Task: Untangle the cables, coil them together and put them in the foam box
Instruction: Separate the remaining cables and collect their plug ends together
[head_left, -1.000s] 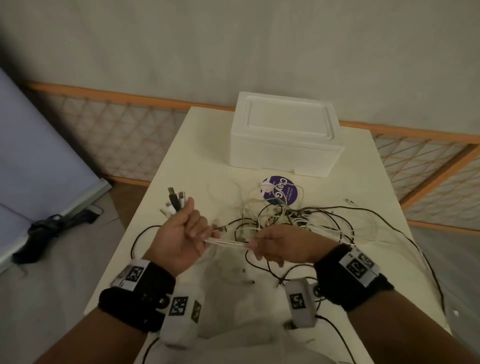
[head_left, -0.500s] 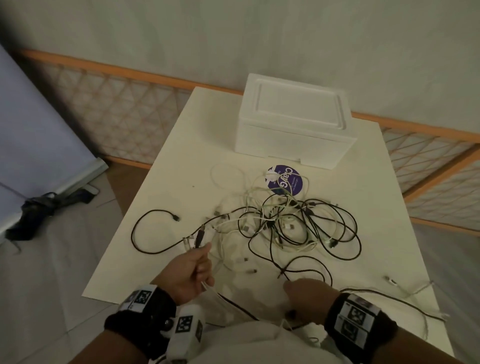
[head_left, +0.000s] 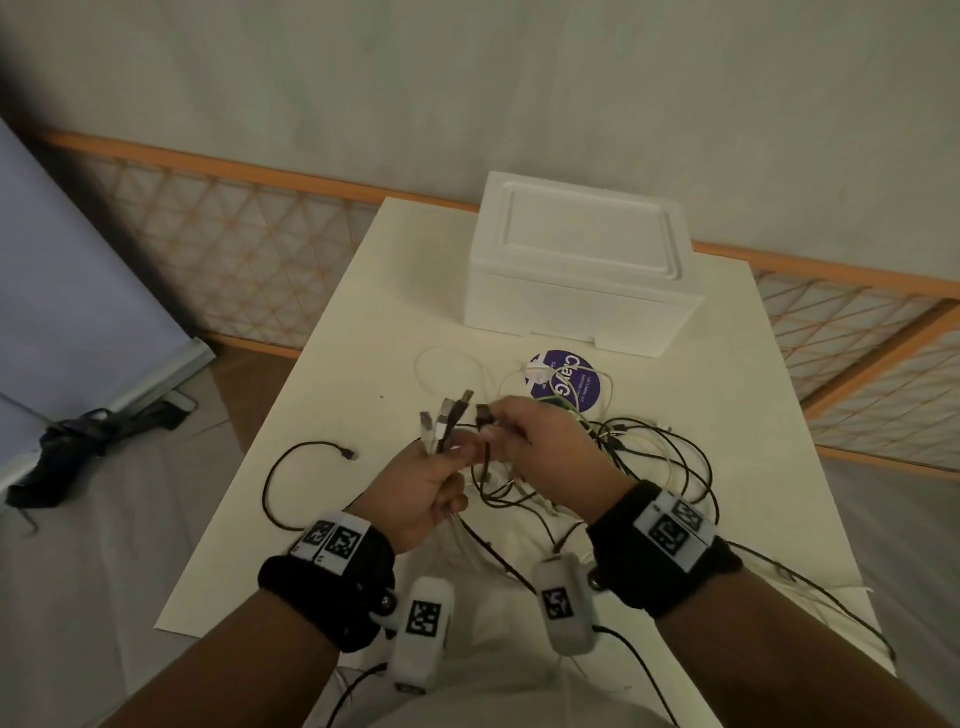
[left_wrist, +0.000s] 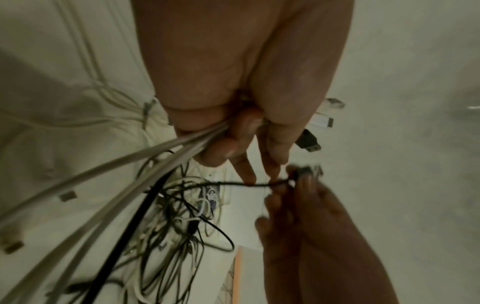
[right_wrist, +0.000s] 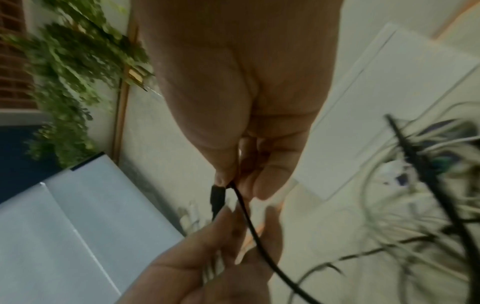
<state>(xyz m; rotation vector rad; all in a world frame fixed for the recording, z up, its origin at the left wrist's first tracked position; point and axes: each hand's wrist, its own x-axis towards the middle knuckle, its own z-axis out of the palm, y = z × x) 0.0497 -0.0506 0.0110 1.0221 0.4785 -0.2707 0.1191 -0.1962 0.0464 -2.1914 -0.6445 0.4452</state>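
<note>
My left hand (head_left: 431, 478) grips a bundle of white and black cable ends (head_left: 444, 421), whose USB plugs (left_wrist: 311, 142) stick up past the thumb. Close to its right, my right hand (head_left: 540, 441) pinches the plug of a thin black cable (right_wrist: 217, 197) and holds it beside the bundle. Both hands hover above the white table (head_left: 322, 467). A tangle of black and white cables (head_left: 644, 457) lies under and to the right of the right hand. The white foam box (head_left: 582, 260) stands shut at the table's far end.
A round purple sticker (head_left: 569, 382) lies on the table in front of the box. A loose black cable loop (head_left: 291, 467) lies at the left. More cables (head_left: 810, 597) trail off the near right edge. A wooden lattice fence (head_left: 234, 249) runs behind the table.
Both hands have risen from the table's near edge to mid-table. The right hand picked up a black plug and brought it beside the left hand's bundle.
</note>
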